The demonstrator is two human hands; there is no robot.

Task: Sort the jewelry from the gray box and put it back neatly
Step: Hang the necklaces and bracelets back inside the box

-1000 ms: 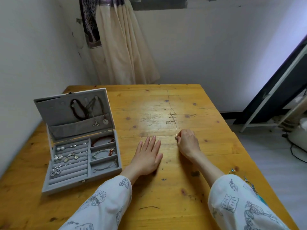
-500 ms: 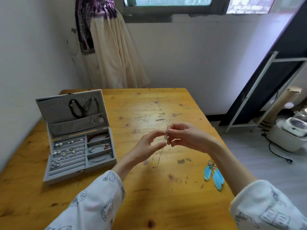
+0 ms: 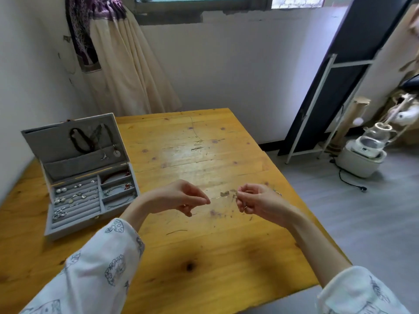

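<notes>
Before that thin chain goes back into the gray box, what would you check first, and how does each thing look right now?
1. Chain held at both ends: ok. The left hand and right hand each pinch the thin chain, stretched between them above the table.
2. Chain free of knots: cannot tell, it is too fine to see.
3. Gray box open: ok, its lid stands up.
4. Free slot for the chain: cannot tell; the right-hand compartments each seem to hold something.
5. Path to the box: ok, bare wood lies between the left hand and the box.
</notes>
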